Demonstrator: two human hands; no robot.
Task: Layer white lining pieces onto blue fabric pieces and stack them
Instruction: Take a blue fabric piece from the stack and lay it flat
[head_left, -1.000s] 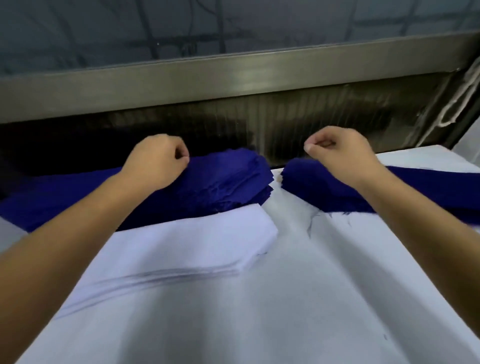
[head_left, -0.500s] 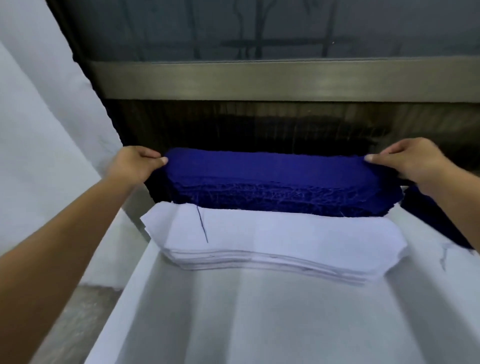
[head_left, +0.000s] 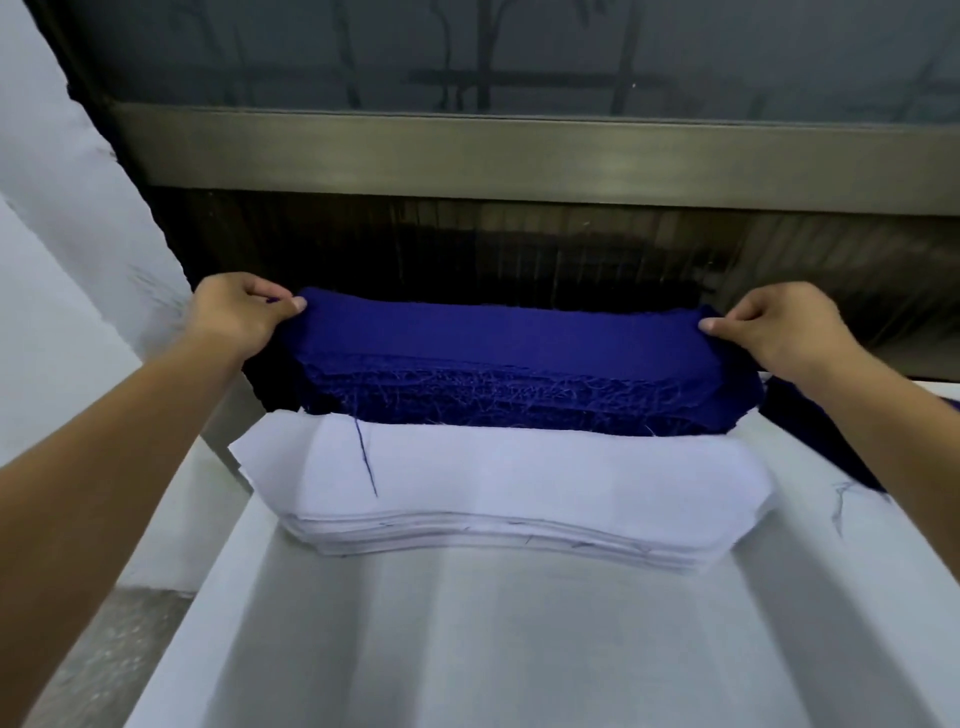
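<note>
Fingers of the left hand (head_left: 236, 312) and right hand (head_left: 779, 327) pinch opposite ends of the top dark-blue fabric piece (head_left: 498, 332). Nearest, a white cloth-covered table (head_left: 519, 649) bears a stack of white lining pieces (head_left: 519, 483); just behind, the frayed blue fabric stack (head_left: 519, 397); beyond, a grey metal rail (head_left: 519, 156).

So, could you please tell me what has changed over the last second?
Both hands spread apart: the left hand went to the left end and the right hand to the right end of the blue stack, and each now pinches the top blue piece. The white stack stays in front, untouched.
</note>
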